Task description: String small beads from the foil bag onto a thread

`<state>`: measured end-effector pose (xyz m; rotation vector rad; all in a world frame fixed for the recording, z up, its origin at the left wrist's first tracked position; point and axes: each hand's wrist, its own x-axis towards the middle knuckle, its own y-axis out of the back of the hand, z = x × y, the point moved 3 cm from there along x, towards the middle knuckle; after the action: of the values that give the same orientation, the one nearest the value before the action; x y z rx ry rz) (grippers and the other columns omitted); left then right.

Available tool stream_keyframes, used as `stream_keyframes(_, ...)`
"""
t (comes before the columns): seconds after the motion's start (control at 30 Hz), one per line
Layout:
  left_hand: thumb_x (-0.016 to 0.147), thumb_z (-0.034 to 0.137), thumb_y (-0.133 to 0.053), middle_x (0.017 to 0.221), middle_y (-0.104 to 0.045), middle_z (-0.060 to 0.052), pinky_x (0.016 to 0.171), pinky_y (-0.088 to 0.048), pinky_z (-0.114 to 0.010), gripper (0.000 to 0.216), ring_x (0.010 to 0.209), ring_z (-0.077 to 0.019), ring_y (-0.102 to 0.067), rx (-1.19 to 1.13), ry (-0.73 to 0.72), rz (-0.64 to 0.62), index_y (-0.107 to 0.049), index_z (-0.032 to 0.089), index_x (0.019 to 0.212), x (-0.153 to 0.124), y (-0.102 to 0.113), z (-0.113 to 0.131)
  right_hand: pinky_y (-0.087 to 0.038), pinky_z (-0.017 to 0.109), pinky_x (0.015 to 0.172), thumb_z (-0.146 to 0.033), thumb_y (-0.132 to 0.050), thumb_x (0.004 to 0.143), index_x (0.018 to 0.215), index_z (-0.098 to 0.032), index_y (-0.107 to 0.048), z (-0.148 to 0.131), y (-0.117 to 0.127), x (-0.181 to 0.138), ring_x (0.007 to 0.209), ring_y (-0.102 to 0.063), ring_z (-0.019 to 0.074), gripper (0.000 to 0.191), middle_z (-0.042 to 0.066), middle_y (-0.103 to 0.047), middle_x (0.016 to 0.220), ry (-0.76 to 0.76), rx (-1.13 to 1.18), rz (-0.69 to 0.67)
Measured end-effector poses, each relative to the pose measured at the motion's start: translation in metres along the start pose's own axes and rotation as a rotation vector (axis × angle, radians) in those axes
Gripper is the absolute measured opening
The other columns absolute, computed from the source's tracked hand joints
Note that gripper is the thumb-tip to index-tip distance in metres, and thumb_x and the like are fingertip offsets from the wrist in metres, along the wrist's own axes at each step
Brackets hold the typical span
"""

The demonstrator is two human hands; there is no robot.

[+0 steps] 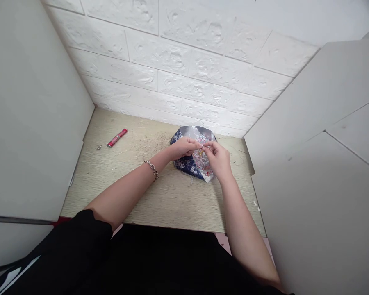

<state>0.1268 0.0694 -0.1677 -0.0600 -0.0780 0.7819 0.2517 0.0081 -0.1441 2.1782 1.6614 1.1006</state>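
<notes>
My left hand (187, 147) and my right hand (217, 159) meet fingertip to fingertip, each in a pinch. What they pinch is too small to make out. Just beneath them lies a clear plastic bag of small multicoloured beads (202, 164). It rests on a dark blue pouch with a white floral print (189, 167), whose grey inside shows at the back. A short string of pale beads (190, 179) hangs out at the pouch's front edge. My hands cover part of the bag and the pouch.
A red tube (117, 138) lies on the pale wooden tabletop (172, 205) to the left, near a small metallic bit (99, 147). Thin wire-like strands lie about. A white brick-pattern wall (172, 82) stands behind, with white panels (27, 114) on both sides.
</notes>
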Motion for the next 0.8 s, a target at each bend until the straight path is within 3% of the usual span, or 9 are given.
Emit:
stream_keyframes(0.5, 0.071, 0.035, -0.06, 0.048, -0.027, 0.007, 0.04, -0.012, -0.02, 0.029, 0.041, -0.0017, -0.021, -0.109, 0.029, -0.068, -0.045, 0.013, 0.059, -0.0003, 0.0001, -0.0018, -0.036, 0.027, 0.059, -0.033, -0.052, 0.074, 0.076, -0.019, -0.066, -0.0017, 0.002, 0.0004, 0.056, -0.046, 0.0129, 0.02, 0.001, -0.057, 0.062, 0.124, -0.106, 0.051)
stream_keyframes(0.8, 0.072, 0.035, -0.059, 0.049, -0.024, 0.008, 0.038, -0.012, -0.018, 0.025, 0.041, -0.0014, -0.021, -0.177, 0.1, -0.048, -0.051, 0.012, 0.066, -0.0006, -0.0017, -0.001, -0.035, 0.026, 0.057, -0.035, -0.05, 0.075, 0.08, -0.019, -0.066, -0.0003, 0.001, 0.001, 0.053, -0.044, 0.0123, 0.023, 0.0, -0.054, 0.058, 0.12, -0.156, 0.025)
